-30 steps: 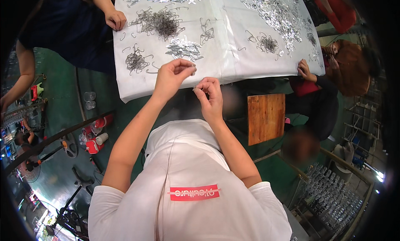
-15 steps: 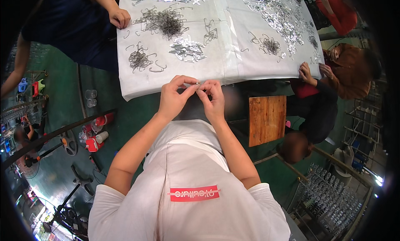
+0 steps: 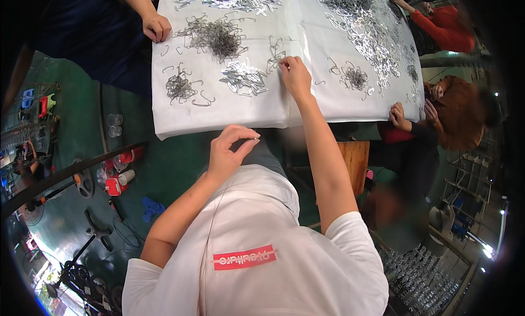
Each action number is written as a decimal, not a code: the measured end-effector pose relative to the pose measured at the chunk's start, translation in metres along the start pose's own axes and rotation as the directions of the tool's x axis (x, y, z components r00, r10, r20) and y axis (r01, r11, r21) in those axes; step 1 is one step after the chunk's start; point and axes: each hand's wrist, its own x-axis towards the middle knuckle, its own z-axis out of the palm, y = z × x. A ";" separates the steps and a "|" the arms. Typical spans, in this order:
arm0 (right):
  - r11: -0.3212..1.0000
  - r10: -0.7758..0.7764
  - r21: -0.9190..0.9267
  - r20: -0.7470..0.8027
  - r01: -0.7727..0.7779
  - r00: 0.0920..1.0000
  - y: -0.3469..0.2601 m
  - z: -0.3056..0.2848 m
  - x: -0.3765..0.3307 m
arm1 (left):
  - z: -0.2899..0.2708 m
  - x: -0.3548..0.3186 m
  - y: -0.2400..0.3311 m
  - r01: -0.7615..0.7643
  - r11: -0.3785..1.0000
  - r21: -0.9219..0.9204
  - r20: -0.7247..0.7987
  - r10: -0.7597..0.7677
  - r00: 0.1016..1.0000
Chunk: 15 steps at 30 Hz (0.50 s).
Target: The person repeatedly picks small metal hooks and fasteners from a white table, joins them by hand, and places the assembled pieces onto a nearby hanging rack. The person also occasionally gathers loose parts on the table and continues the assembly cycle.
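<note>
Dark wire hooks (image 3: 275,52) lay tangled on the white-covered counter (image 3: 219,117) by the right hand (image 3: 296,79); a tiny, indistinct piece (image 3: 256,138) was pinched in the left hand (image 3: 226,151).

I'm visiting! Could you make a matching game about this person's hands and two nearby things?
1. left hand
2. right hand
3. wooden board
4. small silvery heap

A. right of the right forearm
B. over the table, by a wire-hook cluster
C. lying on white cloth, left of the right hand
D. pinching a tiny piece, short of the table edge

Pairs: 1-D; 2-B; 3-A; 4-C
</note>
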 end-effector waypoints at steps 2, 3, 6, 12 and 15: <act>0.988 -0.022 -0.150 0.081 0.034 0.996 -0.003 0.004 0.020 | 0.001 0.001 0.000 0.003 1.000 -0.012 -0.014 -0.003 1.000; 0.974 -0.031 -0.217 0.134 0.060 0.991 -0.004 0.006 0.027 | 0.002 0.000 0.001 0.005 1.000 -0.020 -0.019 -0.006 1.000; 0.945 -0.046 -0.308 0.214 0.112 0.976 -0.001 0.005 0.034 | 0.002 -0.003 0.003 0.045 0.999 -0.016 -0.020 -0.046 0.999; 0.860 0.259 0.319 0.401 -0.399 0.879 0.023 -0.014 0.026 | 0.001 -0.006 0.002 0.044 0.999 -0.011 -0.009 -0.044 0.999; 0.520 0.303 0.581 0.560 -0.626 0.771 0.032 -0.025 0.009 | 0.000 -0.009 0.000 0.028 1.000 0.000 0.006 -0.028 1.000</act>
